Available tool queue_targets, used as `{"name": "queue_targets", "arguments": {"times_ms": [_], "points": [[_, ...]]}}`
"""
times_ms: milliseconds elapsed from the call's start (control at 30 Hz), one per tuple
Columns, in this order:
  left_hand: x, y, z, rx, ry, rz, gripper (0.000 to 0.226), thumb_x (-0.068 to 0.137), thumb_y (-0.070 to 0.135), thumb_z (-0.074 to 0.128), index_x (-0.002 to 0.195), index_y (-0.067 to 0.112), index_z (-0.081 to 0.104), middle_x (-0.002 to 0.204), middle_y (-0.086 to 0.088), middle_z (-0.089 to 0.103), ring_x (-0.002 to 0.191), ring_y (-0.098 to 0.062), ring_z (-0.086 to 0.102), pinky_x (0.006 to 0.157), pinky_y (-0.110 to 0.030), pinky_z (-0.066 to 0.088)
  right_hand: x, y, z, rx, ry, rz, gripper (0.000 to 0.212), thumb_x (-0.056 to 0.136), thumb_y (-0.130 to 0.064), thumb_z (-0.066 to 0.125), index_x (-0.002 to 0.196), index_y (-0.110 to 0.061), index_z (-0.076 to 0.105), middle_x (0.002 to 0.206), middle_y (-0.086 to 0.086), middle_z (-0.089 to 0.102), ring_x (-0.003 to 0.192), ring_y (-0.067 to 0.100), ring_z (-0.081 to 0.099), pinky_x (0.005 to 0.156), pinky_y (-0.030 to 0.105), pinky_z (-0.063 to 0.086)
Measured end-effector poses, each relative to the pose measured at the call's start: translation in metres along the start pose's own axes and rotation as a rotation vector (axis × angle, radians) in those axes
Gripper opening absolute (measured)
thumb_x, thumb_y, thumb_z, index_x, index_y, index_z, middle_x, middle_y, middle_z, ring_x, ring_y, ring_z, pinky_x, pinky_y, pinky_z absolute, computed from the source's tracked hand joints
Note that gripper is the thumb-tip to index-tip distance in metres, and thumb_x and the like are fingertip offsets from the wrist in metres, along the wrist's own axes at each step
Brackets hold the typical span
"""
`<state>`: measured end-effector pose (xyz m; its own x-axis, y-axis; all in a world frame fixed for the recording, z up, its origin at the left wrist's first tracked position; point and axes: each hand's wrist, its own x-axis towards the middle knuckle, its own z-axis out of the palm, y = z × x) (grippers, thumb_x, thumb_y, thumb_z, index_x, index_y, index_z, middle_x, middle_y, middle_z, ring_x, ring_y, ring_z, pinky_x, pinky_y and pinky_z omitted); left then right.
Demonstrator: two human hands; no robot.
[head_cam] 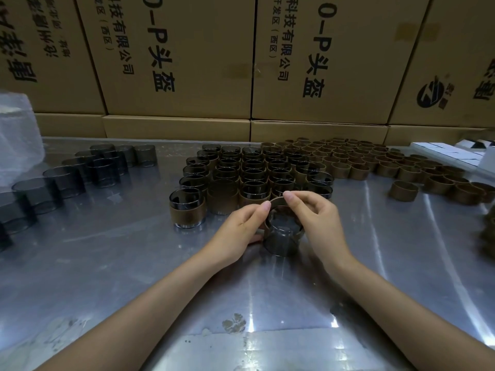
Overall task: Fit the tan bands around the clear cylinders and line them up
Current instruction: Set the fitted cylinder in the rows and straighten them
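A clear cylinder [281,241] stands on the metal table [120,250] in front of me, with a tan band [278,202] around its upper part. My left hand [238,231] pinches the band's left side and my right hand [313,218] pinches its far right rim. Just beyond them, several banded cylinders [251,172] stand in rows, with one banded cylinder [187,207] at the near left end. Bare cylinders [101,167] stand in a line on the left. Loose tan bands [375,162] are spread at the right.
Stacked cardboard boxes [187,57] wall off the back of the table. A clear plastic bag [18,135] sits at the far left. White boxes [455,153] lie at the far right. One stray band [403,190] lies apart from the others.
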<state>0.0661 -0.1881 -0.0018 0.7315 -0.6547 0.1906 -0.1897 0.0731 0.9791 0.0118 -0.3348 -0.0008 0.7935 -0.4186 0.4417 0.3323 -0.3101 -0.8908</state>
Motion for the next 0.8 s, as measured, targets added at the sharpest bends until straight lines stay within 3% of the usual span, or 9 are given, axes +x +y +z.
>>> {"name": "queue_targets", "arguments": {"times_ms": [133, 267, 333, 400, 500, 567, 667, 800], "points": [[-0.001, -0.002, 0.000, -0.009, 0.019, 0.002, 0.028, 0.100, 0.029, 0.041, 0.105, 0.016, 0.065, 0.095, 0.001, 0.072, 0.090, -0.004, 0.069, 0.073, -0.018, 0.055, -0.001, 0.002, 0.000, 0.031, -0.003, -0.023, 0.009, 0.087, -0.030, 0.065, 0.092, -0.027, 0.071, 0.086, -0.016, 0.073, 0.086, 0.000, 0.068, 0.074, 0.013, 0.052], [0.000, -0.006, 0.001, 0.054, 0.033, -0.031, 0.033, 0.100, 0.031, 0.041, 0.108, 0.009, 0.064, 0.107, -0.018, 0.066, 0.085, -0.002, 0.065, 0.080, -0.021, 0.056, -0.001, 0.007, 0.000, 0.050, -0.004, 0.035, 0.010, 0.087, -0.030, 0.065, 0.094, -0.027, 0.071, 0.087, -0.015, 0.073, 0.087, 0.000, 0.068, 0.076, 0.014, 0.053], [0.002, -0.005, 0.001, 0.068, 0.047, -0.061, 0.037, 0.100, 0.033, 0.041, 0.111, 0.007, 0.065, 0.114, -0.021, 0.066, 0.084, 0.001, 0.066, 0.075, -0.017, 0.054, 0.000, 0.007, -0.001, 0.085, -0.020, 0.092, 0.012, 0.089, -0.030, 0.063, 0.095, -0.023, 0.072, 0.086, -0.011, 0.074, 0.085, 0.002, 0.069, 0.071, 0.014, 0.053], [0.006, -0.004, 0.002, 0.087, 0.047, -0.111, 0.039, 0.100, 0.036, 0.042, 0.110, 0.006, 0.066, 0.112, -0.018, 0.068, 0.083, 0.003, 0.066, 0.070, -0.011, 0.051, 0.001, 0.008, -0.002, 0.111, -0.040, 0.165, 0.013, 0.091, -0.028, 0.062, 0.095, -0.021, 0.072, 0.086, -0.006, 0.075, 0.085, 0.006, 0.070, 0.069, 0.014, 0.051], [0.010, -0.003, 0.004, 0.106, 0.041, -0.148, 0.033, 0.100, 0.037, 0.042, 0.099, 0.018, 0.069, 0.101, -0.003, 0.073, 0.083, 0.005, 0.067, 0.067, -0.008, 0.050, 0.003, 0.008, -0.002, 0.105, -0.071, 0.279, 0.015, 0.093, -0.027, 0.061, 0.097, -0.018, 0.071, 0.092, 0.001, 0.074, 0.093, 0.015, 0.069, 0.083, 0.027, 0.053], [0.009, -0.003, 0.004, 0.173, 0.056, -0.145, 0.037, 0.101, 0.039, 0.040, 0.101, 0.018, 0.070, 0.103, -0.004, 0.073, 0.094, -0.004, 0.067, 0.078, -0.016, 0.052, 0.004, 0.007, -0.002, 0.078, -0.093, 0.313, 0.018, 0.093, -0.030, 0.059, 0.093, -0.017, 0.070, 0.093, 0.002, 0.073, 0.094, 0.017, 0.068, 0.084, 0.030, 0.052], [0.006, -0.002, 0.004, 0.381, 0.091, -0.126, 0.059, 0.099, 0.049, 0.034, 0.106, 0.001, 0.067, 0.101, -0.015, 0.070, 0.104, -0.028, 0.064, 0.089, -0.035, 0.048, 0.003, 0.003, -0.002, -0.004, -0.118, 0.332, 0.030, 0.096, -0.039, 0.052, 0.089, -0.017, 0.071, 0.085, -0.002, 0.074, 0.087, 0.013, 0.068, 0.070, 0.021, 0.050], [0.004, -0.005, 0.000, 0.596, 0.124, -0.141, 0.070, 0.098, 0.056, 0.023, 0.100, 0.000, 0.066, 0.094, -0.014, 0.067, 0.105, -0.025, 0.058, 0.097, -0.041, 0.041, 0.003, 0.005, 0.000, -0.236, -0.117, 0.318, 0.052, 0.100, -0.049, 0.031, 0.091, -0.018, 0.072, 0.097, -0.001, 0.072, 0.101, 0.016, 0.061, 0.091, 0.034, 0.041]]}}
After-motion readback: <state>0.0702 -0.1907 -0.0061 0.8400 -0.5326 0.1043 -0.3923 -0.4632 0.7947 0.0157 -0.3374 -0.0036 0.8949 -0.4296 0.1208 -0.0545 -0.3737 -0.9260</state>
